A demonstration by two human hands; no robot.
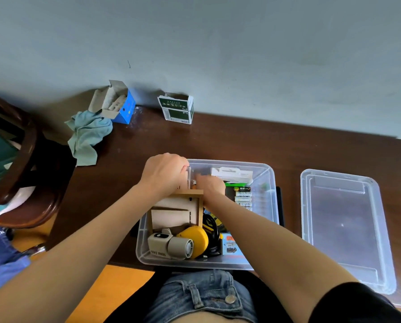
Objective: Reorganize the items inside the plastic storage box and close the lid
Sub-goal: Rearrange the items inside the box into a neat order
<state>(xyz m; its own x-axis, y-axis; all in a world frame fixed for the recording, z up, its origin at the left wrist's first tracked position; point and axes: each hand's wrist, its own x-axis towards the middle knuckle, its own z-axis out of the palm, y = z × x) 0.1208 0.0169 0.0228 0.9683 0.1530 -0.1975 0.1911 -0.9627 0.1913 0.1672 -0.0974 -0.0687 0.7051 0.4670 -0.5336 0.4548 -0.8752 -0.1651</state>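
While we sit at the dark wooden table [241,141] against a grey wall [218,43], the clear storage box [268,183] lies before us, its lid [343,229] off just right of it. Both hands reach into the box's far-left corner: our left hand [164,173] curled there, our right hand [210,186] blurred, so we cannot tell their grip.

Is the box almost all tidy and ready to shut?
Not yet. The fan and batteries already sit inside the box. Both the left hand and right hand are busy at its far end. The lid lies beside it, not yet on.
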